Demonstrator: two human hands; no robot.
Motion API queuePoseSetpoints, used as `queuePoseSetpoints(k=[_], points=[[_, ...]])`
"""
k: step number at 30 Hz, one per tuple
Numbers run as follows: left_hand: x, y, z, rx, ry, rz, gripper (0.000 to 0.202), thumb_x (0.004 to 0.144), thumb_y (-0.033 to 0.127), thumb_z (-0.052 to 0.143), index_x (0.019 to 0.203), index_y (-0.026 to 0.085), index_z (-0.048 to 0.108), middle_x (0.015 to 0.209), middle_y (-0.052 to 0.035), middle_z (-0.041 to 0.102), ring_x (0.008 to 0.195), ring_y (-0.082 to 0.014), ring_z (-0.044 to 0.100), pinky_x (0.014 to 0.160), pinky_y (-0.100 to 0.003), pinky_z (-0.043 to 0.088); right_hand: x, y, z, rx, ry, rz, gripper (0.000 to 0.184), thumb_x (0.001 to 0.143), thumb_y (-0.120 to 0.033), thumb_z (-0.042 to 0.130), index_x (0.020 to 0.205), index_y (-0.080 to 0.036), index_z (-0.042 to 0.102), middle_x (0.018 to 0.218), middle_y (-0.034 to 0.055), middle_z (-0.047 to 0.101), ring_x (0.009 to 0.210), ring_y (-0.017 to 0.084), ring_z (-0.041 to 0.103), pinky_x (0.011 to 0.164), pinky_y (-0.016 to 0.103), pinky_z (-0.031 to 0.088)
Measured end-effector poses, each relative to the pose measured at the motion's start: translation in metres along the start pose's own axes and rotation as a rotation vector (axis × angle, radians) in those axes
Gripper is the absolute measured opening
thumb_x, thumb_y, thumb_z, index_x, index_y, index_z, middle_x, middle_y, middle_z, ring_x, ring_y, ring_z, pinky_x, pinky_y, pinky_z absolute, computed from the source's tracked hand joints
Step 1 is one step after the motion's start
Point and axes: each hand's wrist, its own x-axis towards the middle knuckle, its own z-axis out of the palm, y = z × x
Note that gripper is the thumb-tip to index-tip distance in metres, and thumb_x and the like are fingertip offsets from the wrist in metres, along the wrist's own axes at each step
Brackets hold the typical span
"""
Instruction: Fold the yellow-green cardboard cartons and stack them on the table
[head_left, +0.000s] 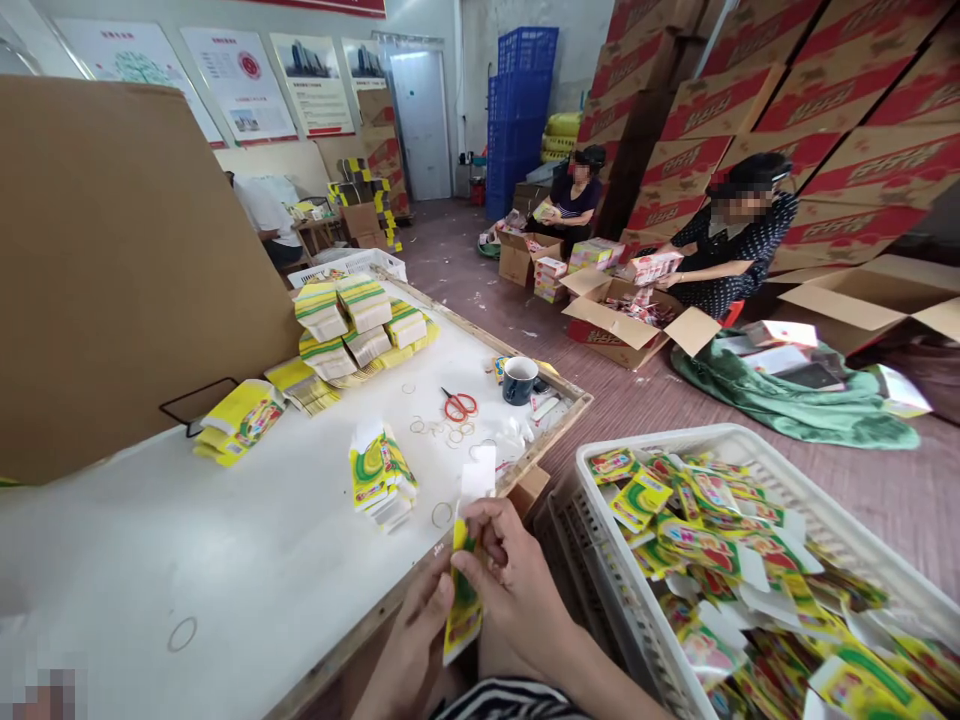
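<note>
A small yellow and green carton point(464, 590) with a white flap sticking up is between my hands, over the table's near edge. My left hand point(420, 625) grips its left side, the thumb along the edge. The fingers of my right hand point(506, 560) pinch its upper part near the flap; some fingertips are hidden. Just beyond, a small pile of similar flat cartons point(381, 475) lies on the white table point(247, 540). To my right, a white plastic basket point(622, 575) is heaped with the same kind of cartons point(720, 545), many with flaps out.
Bundled carton stacks point(367, 330) stand at the table's back, beside a large cardboard sheet point(135, 270). Red-handled scissors point(460, 406), rubber bands point(442, 515) and a dark mug point(519, 382) lie nearer. Co-workers point(750, 230) sit by open boxes point(619, 335) across the floor.
</note>
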Motion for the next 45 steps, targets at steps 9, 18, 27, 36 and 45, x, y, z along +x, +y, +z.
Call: queuePoseSetpoints(k=[9,18,27,36,45], points=[[0.012,-0.006,0.014,-0.193,0.290,-0.056,0.043,0.064,0.034,0.083,0.100,0.017,0.067,0.090,-0.0083,0.072,0.085,-0.0279,0.069,0.077,-0.037,0.056,-0.004,0.007,0.000,-0.062,0.120,-0.038,0.028,0.084,-0.018,0.055,0.112,-0.023,0.053,0.091,0.0029,0.056,0.070,0.014,0.051,0.063,0.025,0.047],[0.016,0.005,0.017,-0.481,0.100,-0.193,0.050,0.076,0.055,0.066,0.110,0.019,0.066,0.115,-0.0110,0.066,0.109,-0.0318,0.060,0.095,-0.043,0.049,-0.007,0.013,-0.001,-0.230,0.060,-0.072,0.042,0.082,-0.013,0.055,0.122,-0.026,0.053,0.111,0.0074,0.061,0.103,0.025,0.055,0.088,0.040,0.048],[0.012,0.008,0.015,-0.550,0.094,-0.201,0.043,0.087,0.052,0.052,0.113,0.021,0.064,0.111,-0.0081,0.067,0.102,-0.0260,0.063,0.091,-0.039,0.051,0.000,0.013,-0.010,-0.407,-0.158,-0.149,0.067,0.081,-0.008,0.055,0.140,-0.029,0.032,0.133,0.0046,0.051,0.115,0.025,0.046,0.099,0.046,0.037],[0.005,-0.006,0.008,-0.313,0.116,-0.160,0.040,0.077,0.047,0.069,0.100,0.015,0.069,0.094,-0.0104,0.071,0.094,-0.0279,0.065,0.083,-0.037,0.053,-0.002,0.007,-0.015,-0.158,-0.093,-0.064,0.028,0.083,-0.018,0.056,0.110,-0.024,0.056,0.092,0.0025,0.058,0.078,0.017,0.054,0.072,0.029,0.047],[0.012,-0.002,0.009,0.001,0.312,0.014,0.044,0.071,0.052,0.073,0.092,0.014,0.067,0.079,-0.0080,0.072,0.078,-0.0276,0.068,0.069,-0.036,0.055,-0.007,0.014,0.000,-0.043,-0.002,0.117,0.022,0.088,-0.032,0.051,0.074,-0.018,0.061,0.068,0.0016,0.058,0.062,0.015,0.053,0.056,0.024,0.045]])
